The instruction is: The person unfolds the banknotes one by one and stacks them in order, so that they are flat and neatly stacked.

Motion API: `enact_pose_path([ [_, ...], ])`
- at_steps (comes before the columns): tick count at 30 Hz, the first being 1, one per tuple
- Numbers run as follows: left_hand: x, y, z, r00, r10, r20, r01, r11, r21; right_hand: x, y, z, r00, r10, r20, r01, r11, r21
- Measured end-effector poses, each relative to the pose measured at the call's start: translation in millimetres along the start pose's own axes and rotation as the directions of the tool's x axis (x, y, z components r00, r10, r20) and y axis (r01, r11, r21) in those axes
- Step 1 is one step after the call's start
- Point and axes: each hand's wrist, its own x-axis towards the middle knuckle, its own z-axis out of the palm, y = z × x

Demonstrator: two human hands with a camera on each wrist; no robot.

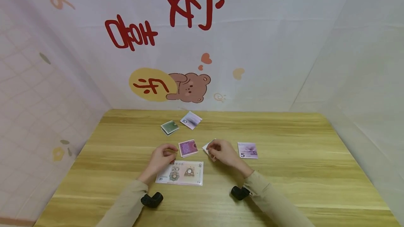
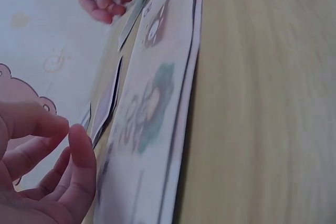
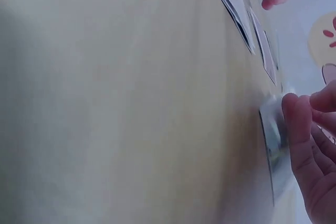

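Right grip [image 1: 222,152] – fingertips together at a small play banknote [image 3: 274,132], head frame's lower centre; can't tell if pinched. Left grip [image 1: 161,160] loosely curled, empty – brushing the purple note [image 1: 188,148] could shift it.

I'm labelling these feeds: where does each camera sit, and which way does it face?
Head: worn on the head, facing forward and down at the table; left hand, right hand and sleeves show.
Left wrist: worn there, facing along the 20 note; left hand at lower left, right hand at top.
Right wrist: worn there, facing across the table and a small note; right hand at right, left hand at top.
Shared: head and left wrist views show the 20 note and both hands.
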Motion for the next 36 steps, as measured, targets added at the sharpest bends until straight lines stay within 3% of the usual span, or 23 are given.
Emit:
enact_pose_path([
  [7,3.5,0.3,16.2,1.000,-0.003,-0.026,0.002,1.000,-0.014,17.9,0.7,-5.4,0.996,-0.007,-0.088,0.009,1.000,0.022],
  [14,10.0,3.3,23.7,0.999,0.015,-0.035,-0.016,0.999,-0.035,46.8,-0.2,-1.7,0.984,-0.007,-0.178,-0.013,0.994,-0.110],
  [20,20.9,5.6,27.8,0.999,0.007,-0.045,-0.007,1.000,-0.006,74.7,1.6,3.9,0.983,-0.043,-0.178,0.011,0.985,-0.173],
  [25,28.9,8.1,28.7,0.998,0.025,-0.051,-0.026,1.000,-0.016,90.9,8.7,10.0,0.981,-0.091,-0.174,0.038,0.958,-0.284],
  [32,35.0,7.0,28.7,0.996,0.053,-0.069,-0.056,0.997,-0.054,101.1,15.6,16.9,0.976,-0.087,-0.199,0.012,0.936,-0.352],
  [36,36.9,7.7,28.8,0.996,0.029,-0.080,-0.034,0.998,-0.056,102.1,16.3,20.0,0.982,-0.055,-0.178,-0.023,0.913,-0.408],
])
